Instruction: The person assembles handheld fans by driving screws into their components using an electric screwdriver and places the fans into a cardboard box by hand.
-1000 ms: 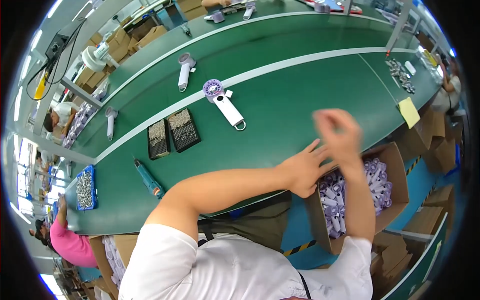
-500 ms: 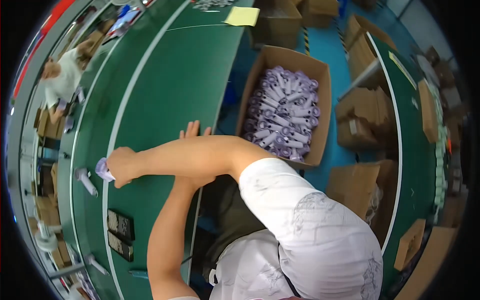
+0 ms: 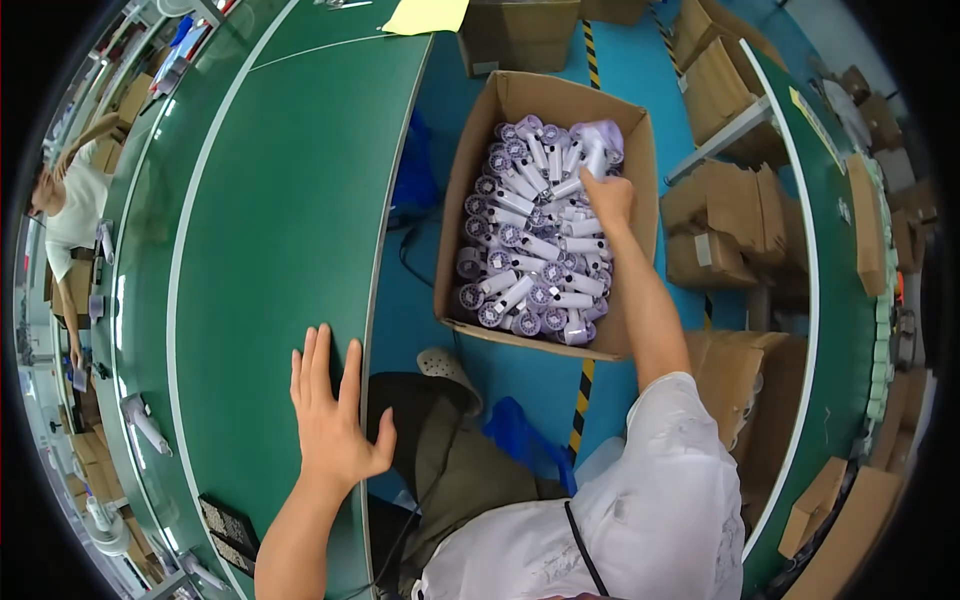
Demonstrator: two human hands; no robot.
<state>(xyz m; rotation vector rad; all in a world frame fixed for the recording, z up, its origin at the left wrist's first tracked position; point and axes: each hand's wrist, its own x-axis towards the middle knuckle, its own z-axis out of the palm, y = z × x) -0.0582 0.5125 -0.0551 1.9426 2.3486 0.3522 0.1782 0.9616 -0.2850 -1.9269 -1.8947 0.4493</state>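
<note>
Over the far right corner of an open cardboard box (image 3: pixel 645 175), my right hand (image 3: pixel 611 200) is closed on the white handle of a handheld fan (image 3: pixel 596 158) with a pale purple head, slightly blurred. Beneath and beside it, the box is filled with many similar white and purple fans (image 3: pixel 535 245), their handles pointing various ways. My left hand (image 3: pixel 338 430) lies on the green bench (image 3: pixel 280 210) by its right edge, fingers stretched out and thumb apart, holding nothing.
Dark rectangular blocks (image 3: pixel 230 535) lie at the bench's lower left. Beyond the white strip rests another fan (image 3: pixel 145 423). A yellow sheet (image 3: pixel 428 14) is at the far end. Another person (image 3: pixel 75 205) works at far left. More cartons (image 3: pixel 718 220) stand beneath the right bench (image 3: pixel 835 350).
My right hand has swung from the bench's left side to over the box, carrying a fan. My left hand, earlier partly behind my right arm, now shows fully, spread on the bench.
</note>
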